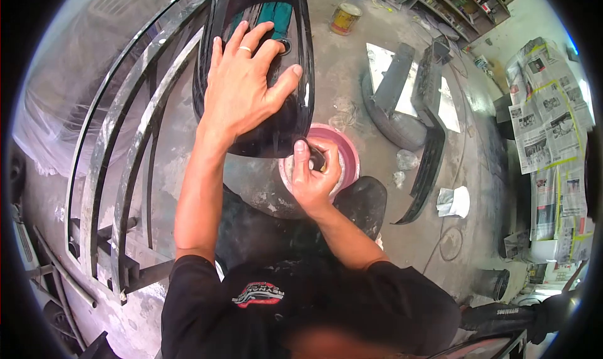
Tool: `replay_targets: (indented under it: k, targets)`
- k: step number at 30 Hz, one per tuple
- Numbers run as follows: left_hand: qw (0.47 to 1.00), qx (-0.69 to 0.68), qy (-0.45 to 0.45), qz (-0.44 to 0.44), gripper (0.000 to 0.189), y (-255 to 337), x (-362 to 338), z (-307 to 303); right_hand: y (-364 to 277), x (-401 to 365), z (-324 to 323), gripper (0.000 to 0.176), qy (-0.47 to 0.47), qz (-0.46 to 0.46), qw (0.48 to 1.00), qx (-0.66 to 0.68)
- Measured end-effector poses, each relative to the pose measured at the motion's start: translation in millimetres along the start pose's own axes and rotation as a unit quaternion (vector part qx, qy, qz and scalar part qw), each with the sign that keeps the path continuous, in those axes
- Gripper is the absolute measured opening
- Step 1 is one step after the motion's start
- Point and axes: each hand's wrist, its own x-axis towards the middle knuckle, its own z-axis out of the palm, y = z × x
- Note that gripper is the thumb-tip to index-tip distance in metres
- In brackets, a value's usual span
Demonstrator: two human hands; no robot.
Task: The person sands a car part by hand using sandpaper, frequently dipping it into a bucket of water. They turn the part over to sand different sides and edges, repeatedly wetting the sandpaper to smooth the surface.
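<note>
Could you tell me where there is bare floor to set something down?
Bare concrete lies between paint can and tyre. Crowded: the tank under the flat left hand, and the pink basin, where the right hand pinches a dark pad.

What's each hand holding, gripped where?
Right hand pinches a small dark piece between thumb and fingers; left hand lies flat on the black tank, gripping nothing.

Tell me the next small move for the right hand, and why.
Probably rub the small dark pad along the lower edge of the black tank. The right hand pinches the pad right at that edge, above the pink basin, while the left hand lies flat on the tank's top, seemingly steadying it.
</note>
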Motion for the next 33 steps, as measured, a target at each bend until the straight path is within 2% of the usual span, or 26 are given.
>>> replay_targets:
  k: [3, 7, 10, 12, 14, 16, 18, 19, 20, 22, 23, 26, 27, 28, 30, 31, 33]
  targets:
    - [1.0, -0.011, 0.004, 0.001, 0.047, -2.9, 3.0, -4.9, -28.3, 36.0, 7.8, 0.013, 0.003, 0.001, 1.0, 0.01]
    - [1.0, 0.015, -0.004, 0.011, 0.046, -0.5, -2.2, 0.4, -9.4, 9.2, 2.5, 0.015, -0.003, -0.039, 0.999, 0.021]
    - [1.0, -0.005, 0.008, 0.004, 0.045, -3.1, 2.8, -5.4, -26.8, 35.1, 4.0, 0.015, -0.008, -0.025, 1.0, -0.012]
    - [1.0, 0.0, 0.007, -0.003, 0.04, -0.8, 2.8, -6.9, -24.9, 32.1, 5.5, 0.016, -0.014, -0.009, 1.0, 0.018]
    - [1.0, 0.011, 0.003, 0.011, 0.045, -2.5, -1.0, 0.0, -4.0, 8.2, 1.8, 0.017, 0.009, -0.05, 0.999, -0.011]
    - [1.0, 0.026, 0.003, 0.013, 0.046, 0.5, -0.9, 2.1, -7.0, 11.0, 3.9, 0.017, 0.006, -0.017, 1.0, 0.014]
    - [1.0, 0.014, 0.006, 0.004, 0.045, 1.9, -0.2, -0.6, -12.9, 31.8, 4.6, 0.016, 0.009, -0.073, 0.997, -0.031]
    - [1.0, 0.013, 0.007, 0.0, 0.045, 3.1, 2.9, -2.3, -23.8, 41.2, 8.7, 0.016, 0.02, -0.002, 1.0, 0.022]
    - [1.0, 0.011, 0.005, 0.002, 0.045, 4.6, 2.6, -1.7, -20.2, 35.0, 6.7, 0.016, 0.023, -0.001, 1.0, 0.021]
    - [1.0, 0.014, 0.001, -0.002, 0.045, 5.4, 3.0, -2.2, -5.2, 13.7, 2.3, 0.017, 0.02, -0.074, 0.997, -0.019]
    - [1.0, 0.02, 0.002, 0.004, 0.044, 4.0, -0.3, 1.4, -0.6, 0.7, 1.2, 0.017, 0.017, -0.048, 0.999, -0.008]
    - [1.0, 0.016, -0.001, 0.001, 0.043, 5.8, -0.7, 1.4, -9.9, 28.8, 4.3, 0.018, 0.013, -0.061, 0.998, -0.007]
    - [1.0, 0.01, 0.002, 0.002, 0.043, 4.2, 1.6, 0.3, -29.8, 45.2, 4.4, 0.017, -0.004, 0.024, 1.0, 0.011]
    - [1.0, 0.007, 0.004, -0.002, 0.043, 3.4, 4.9, -1.7, -25.2, 38.9, 2.3, 0.017, -0.003, 0.027, 1.0, 0.01]
    - [1.0, 0.014, -0.011, -0.001, 0.043, 3.9, 6.2, -3.2, -5.6, 17.4, 0.6, 0.016, 0.012, -0.05, 0.999, -0.003]
    - [1.0, 0.02, -0.004, 0.001, 0.043, 4.2, 3.4, -0.1, -5.6, 6.1, 1.3, 0.015, 0.008, -0.025, 0.999, 0.031]
    - [1.0, 0.021, -0.003, -0.001, 0.043, 7.9, -0.8, 3.9, 2.2, 17.4, 2.9, 0.016, 0.021, -0.042, 0.999, 0.022]
